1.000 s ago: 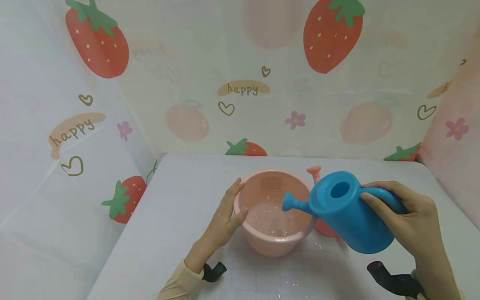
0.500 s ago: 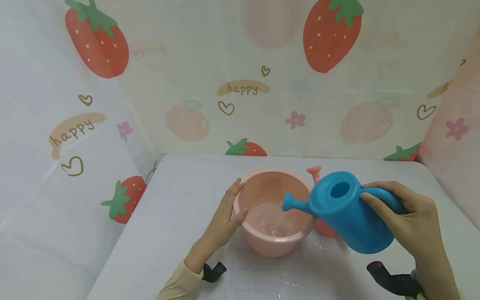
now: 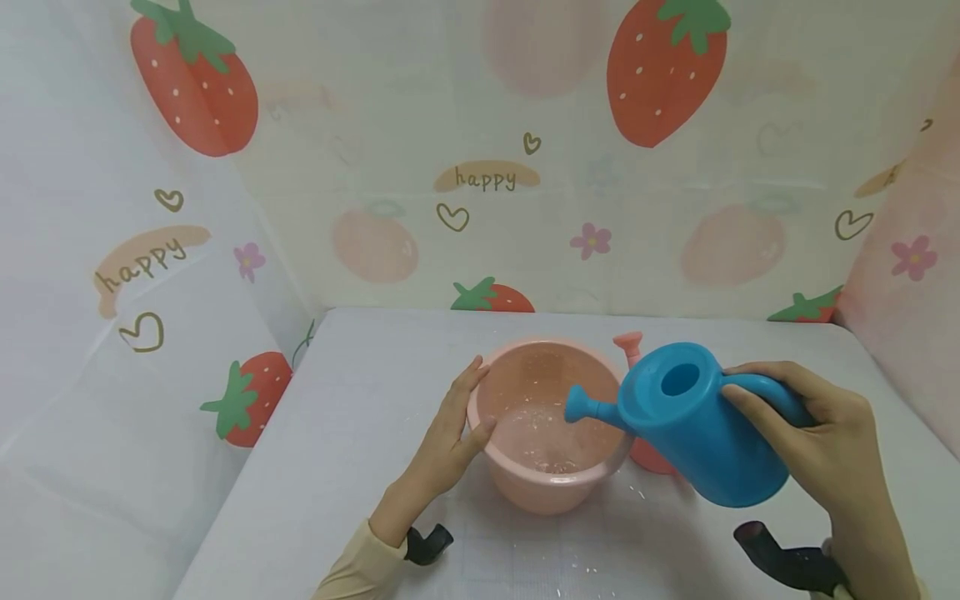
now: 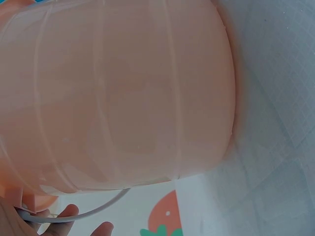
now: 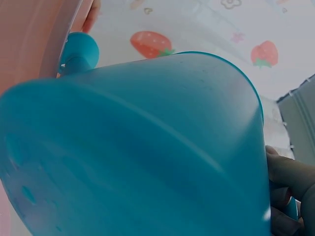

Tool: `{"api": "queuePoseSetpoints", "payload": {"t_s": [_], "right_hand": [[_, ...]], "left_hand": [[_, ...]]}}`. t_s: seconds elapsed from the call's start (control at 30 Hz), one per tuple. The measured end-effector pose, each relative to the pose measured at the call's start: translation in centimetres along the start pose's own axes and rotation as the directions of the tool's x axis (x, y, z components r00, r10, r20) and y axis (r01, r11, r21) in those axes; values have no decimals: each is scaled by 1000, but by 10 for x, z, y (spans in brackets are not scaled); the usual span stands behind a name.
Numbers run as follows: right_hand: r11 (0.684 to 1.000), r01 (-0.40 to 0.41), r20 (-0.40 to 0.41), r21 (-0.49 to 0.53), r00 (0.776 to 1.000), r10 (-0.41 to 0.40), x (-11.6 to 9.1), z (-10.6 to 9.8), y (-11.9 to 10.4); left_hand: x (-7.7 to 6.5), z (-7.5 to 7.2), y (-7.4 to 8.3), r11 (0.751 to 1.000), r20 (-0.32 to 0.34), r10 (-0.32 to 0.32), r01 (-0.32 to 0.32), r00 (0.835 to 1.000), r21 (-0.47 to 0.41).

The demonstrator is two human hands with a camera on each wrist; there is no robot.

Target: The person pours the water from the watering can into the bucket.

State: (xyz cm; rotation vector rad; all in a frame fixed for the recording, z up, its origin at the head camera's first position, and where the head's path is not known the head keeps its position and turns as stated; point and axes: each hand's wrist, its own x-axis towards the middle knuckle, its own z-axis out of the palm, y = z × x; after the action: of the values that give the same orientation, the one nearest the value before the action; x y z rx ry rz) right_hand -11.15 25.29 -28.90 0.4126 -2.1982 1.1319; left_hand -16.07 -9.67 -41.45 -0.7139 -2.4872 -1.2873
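Observation:
In the head view my right hand (image 3: 832, 425) grips the handle of a blue watering can (image 3: 720, 442), tilted with its spout over a pink basin (image 3: 540, 496). Water lies in the basin, its surface broken by small ripples and bubbles. My left hand (image 3: 450, 433) holds the basin's left rim, thumb over the edge and fingers along the outside. From the left wrist, the basin wall (image 4: 128, 93) fills most of the view, and fingertips (image 4: 69, 211) show beside a thin grey handle. The can's blue body (image 5: 162, 147) covers much of the right wrist view.
Behind the blue can stands a pink watering can (image 3: 651, 454), mostly hidden. Water drops dot the white table (image 3: 375, 367). A strawberry-print sheet (image 3: 480, 100) hangs behind and at the sides. Black curved pieces (image 3: 429, 546) sit at both wrists.
Both hands, the basin and the blue watering can keep their places. Only the ripples on the water in the basin differ.

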Motion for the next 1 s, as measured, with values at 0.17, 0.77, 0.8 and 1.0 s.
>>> {"api": "queuePoseSetpoints", "payload": {"t_s": [0.17, 0.77, 0.8, 1.0], "right_hand": [[1000, -10, -1, -7, 1000, 10, 0, 0, 0], [1000, -26, 16, -13, 1000, 27, 2, 0, -1], [1000, -25, 18, -14, 1000, 25, 2, 0, -1], [1000, 2, 24, -2, 1000, -2, 3, 0, 2]], "left_hand": [[0, -1, 0, 1000, 4, -3, 3, 1000, -2], [1, 0, 0, 1000, -1, -4, 4, 1000, -5], [1, 0, 0, 1000, 1, -7, 7, 1000, -6], [1, 1, 1, 1000, 5, -22, 22, 1000, -11]]}}
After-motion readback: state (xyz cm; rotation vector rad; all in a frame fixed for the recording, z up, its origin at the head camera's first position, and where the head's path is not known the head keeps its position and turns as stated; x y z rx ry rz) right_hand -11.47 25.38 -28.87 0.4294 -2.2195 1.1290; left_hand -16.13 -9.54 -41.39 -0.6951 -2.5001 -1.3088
